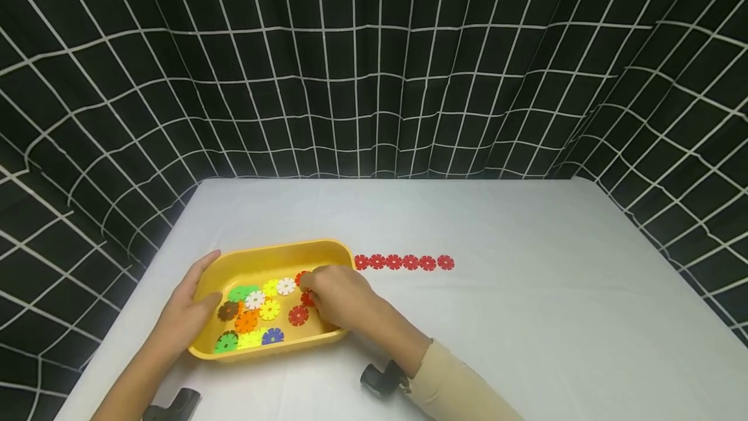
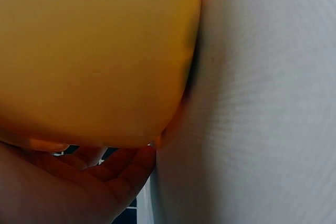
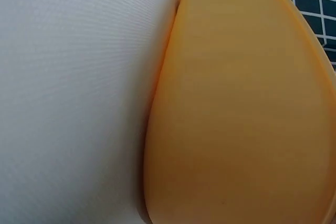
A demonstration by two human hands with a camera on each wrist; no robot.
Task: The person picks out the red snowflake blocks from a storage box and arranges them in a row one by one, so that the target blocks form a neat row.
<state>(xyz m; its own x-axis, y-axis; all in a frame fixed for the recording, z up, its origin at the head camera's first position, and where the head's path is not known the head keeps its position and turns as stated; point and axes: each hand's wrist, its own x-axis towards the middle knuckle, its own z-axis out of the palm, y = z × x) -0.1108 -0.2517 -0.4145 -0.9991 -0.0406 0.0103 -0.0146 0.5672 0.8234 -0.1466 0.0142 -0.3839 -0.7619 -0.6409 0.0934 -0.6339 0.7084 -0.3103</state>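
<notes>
A yellow plastic tray point(image 1: 274, 252) stands on the left part of the table, holding snowflake-shaped building discs in several colours. My left hand point(image 1: 184, 314) grips its left end, the thumb over the rim and the fingers along the outer wall; in the left wrist view those fingers point(image 2: 126, 174) press against the tray's side. Inside the right end, my right hand point(image 1: 339, 294) reaches down with bent fingers among red snowflake discs point(image 1: 299, 316). Its fingertips are hidden, so I cannot tell whether they pinch a disc. In the right wrist view only the tray's outer wall point(image 3: 236, 108) and the tablecloth show.
A straight row of several red snowflake discs point(image 1: 411, 262) runs rightward from the tray's right end on the white table point(image 1: 526, 317). Black camera mounts point(image 1: 380, 380) sit at both wrists. A black curtain point(image 1: 374, 70) with a white grid surrounds the back and sides.
</notes>
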